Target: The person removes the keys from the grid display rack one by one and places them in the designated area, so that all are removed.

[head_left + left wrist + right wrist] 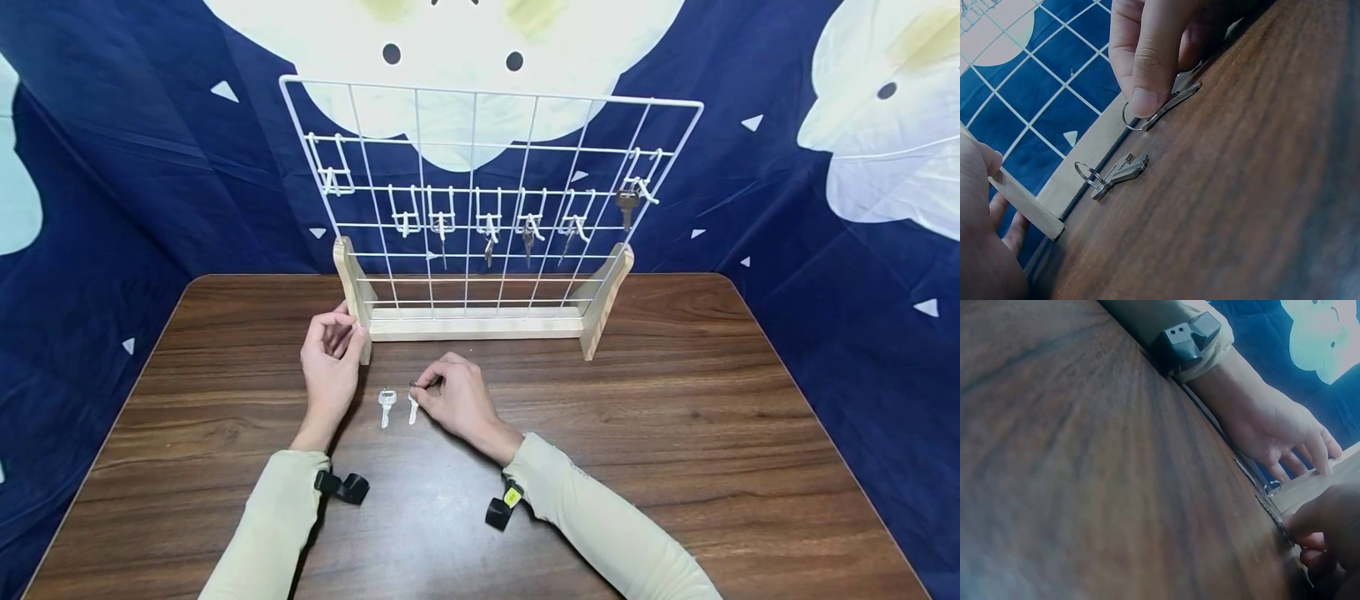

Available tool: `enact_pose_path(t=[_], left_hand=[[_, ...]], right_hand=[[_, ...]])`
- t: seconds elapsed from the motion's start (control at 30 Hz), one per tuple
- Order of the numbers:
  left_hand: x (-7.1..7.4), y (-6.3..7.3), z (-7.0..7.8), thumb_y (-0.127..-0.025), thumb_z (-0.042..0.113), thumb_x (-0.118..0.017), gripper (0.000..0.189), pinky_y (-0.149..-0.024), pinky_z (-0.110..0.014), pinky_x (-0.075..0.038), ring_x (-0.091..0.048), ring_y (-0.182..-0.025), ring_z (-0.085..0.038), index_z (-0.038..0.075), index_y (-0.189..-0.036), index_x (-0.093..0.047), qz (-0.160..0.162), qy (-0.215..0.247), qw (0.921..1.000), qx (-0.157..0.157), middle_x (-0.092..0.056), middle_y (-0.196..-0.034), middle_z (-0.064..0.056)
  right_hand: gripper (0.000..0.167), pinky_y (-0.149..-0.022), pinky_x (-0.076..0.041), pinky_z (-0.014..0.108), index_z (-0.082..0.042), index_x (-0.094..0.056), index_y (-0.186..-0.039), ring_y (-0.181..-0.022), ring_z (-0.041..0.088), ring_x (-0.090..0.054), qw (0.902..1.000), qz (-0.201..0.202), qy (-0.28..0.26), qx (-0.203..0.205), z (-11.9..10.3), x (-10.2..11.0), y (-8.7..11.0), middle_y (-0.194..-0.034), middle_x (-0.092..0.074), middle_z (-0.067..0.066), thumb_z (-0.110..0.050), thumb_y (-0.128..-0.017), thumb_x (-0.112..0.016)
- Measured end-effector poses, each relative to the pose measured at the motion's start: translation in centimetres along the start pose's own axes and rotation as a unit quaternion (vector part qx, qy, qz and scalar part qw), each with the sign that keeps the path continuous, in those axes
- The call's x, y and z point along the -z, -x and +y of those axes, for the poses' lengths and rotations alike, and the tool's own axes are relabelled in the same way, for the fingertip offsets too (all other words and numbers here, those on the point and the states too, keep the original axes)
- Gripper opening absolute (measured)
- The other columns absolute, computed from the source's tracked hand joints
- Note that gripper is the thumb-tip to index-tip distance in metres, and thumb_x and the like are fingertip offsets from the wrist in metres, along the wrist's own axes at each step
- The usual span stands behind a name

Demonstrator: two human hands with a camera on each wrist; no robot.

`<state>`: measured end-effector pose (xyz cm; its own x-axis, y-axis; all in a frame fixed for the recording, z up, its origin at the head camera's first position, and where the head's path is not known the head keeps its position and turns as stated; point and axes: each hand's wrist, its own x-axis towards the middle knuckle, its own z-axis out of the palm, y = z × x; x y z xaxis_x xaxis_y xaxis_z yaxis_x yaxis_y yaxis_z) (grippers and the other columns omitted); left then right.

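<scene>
Just before the wooden stand (351, 287), on the brown tabletop (675, 433), the small pinched key (413, 410) lay beside a second key (386, 400), close but apart. To my eye the likeliest mishap was a slip: so thin a ring offered the fingertips little, and a slightly loose pinch could have let it drop. A careless sweep of the knuckles might also have knocked the neighbouring key askew, and a shove at the stand could have set the keys hanging from the wire grid (474, 150) swinging. The right hand (459, 400) had thumb and forefinger closed together on that ring; whether the blade touched the wood, I couldn't tell. The left hand (330, 367) gripped the stand's left upright, thumb at its front edge, other fingers around the outer side.
</scene>
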<state>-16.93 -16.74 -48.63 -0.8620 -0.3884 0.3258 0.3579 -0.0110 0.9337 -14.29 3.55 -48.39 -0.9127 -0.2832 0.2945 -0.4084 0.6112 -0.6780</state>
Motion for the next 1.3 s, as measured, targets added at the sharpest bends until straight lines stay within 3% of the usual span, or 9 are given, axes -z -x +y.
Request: enact_pose_path(t=[0.3, 0.77, 1.07, 1.3], left_hand=[[-0.03, 0.02, 0.18, -0.099, -0.016, -0.067, 0.024, -0.108, -0.022, -0.055, -0.069, -0.128, -0.009, -0.020, -0.118, -0.053, -0.002, -0.005, 1.0000, 0.004, -0.068, -0.149, -0.020], [0.00, 0.02, 0.25, -0.100, -0.015, -0.068, 0.024, -0.108, -0.022, -0.055, -0.069, -0.127, -0.009, -0.019, -0.118, -0.053, -0.003, -0.006, 0.9999, 0.008, -0.068, -0.148, -0.019], [0.04, 0.05, 0.22, -0.100, -0.015, -0.068, 0.026, -0.108, -0.021, -0.055, -0.068, -0.128, -0.008, -0.020, -0.119, -0.053, -0.004, -0.011, 0.9999, 0.007, -0.065, -0.151, -0.024], [-0.02, 0.05, 0.19, -0.099, -0.015, -0.068, 0.025, -0.108, -0.021, -0.055, -0.069, -0.127, -0.008, -0.021, -0.118, -0.053, -0.002, -0.005, 1.0000, 0.003, -0.069, -0.147, -0.016]], right_hand=[[0.013, -0.065, -0.047, 0.016, -0.013, -0.085, -0.086, -0.064, -0.005, -0.050, 0.9994, -0.021, -0.026, 0.006, 0.40, 0.16, -0.23, -0.091, -0.073, -0.001, -0.017, -0.087, -0.097], [0.012, -0.057, -0.045, 0.014, -0.011, -0.085, -0.085, -0.063, -0.006, -0.049, 0.9974, -0.007, -0.071, 0.015, 0.64, 0.13, -0.19, -0.089, -0.072, 0.001, -0.014, -0.085, -0.097], [0.016, -0.061, -0.045, 0.017, -0.008, -0.087, -0.093, -0.066, -0.002, -0.052, 0.9947, 0.013, -0.101, -0.017, 1.03, -0.14, -0.30, -0.090, -0.074, 0.002, -0.021, -0.101, -0.082], [0.014, -0.061, -0.041, 0.018, -0.007, -0.085, -0.096, -0.065, -0.001, -0.048, 0.9933, 0.019, -0.111, -0.026, 0.97, -0.12, -0.35, -0.082, -0.066, 0.000, -0.017, -0.103, -0.078]])
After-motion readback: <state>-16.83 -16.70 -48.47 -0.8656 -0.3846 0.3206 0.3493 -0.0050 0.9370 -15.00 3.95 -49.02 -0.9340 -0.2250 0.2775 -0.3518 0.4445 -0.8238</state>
